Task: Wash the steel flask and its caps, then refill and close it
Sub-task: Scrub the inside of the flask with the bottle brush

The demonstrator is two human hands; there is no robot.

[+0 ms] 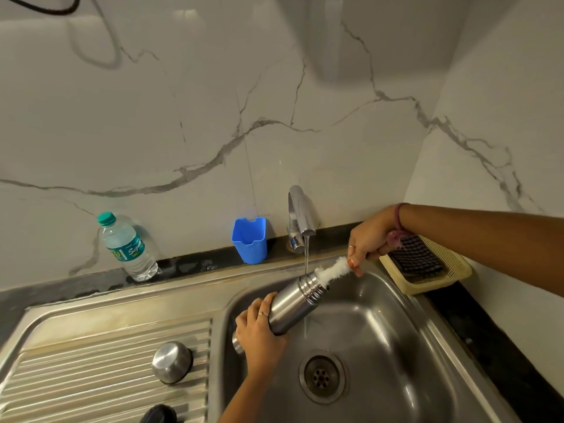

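Over the steel sink basin (381, 337), left hand (259, 328) wraps the base of the tilted steel flask (294, 300), long axis rising far-right with the mouth under the running tap (300, 215). Right hand (367, 242), nearer the mouth, grips the white bristle bottle brush (331, 270), its head partly inside along that axis. Domed steel cap (172, 364) sits left on the drainboard.

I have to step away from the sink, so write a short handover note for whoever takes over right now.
Left hand grips the flask, tilted over the sink under the running tap.
Right hand holds the brush, bristles in the flask's mouth.
Steel cap and black cap lie on the drainboard.
Done: flask opened, scrubbing under way.
Left: finish and rinse the flask; I cannot tell if the caps are washed; then refill and close.
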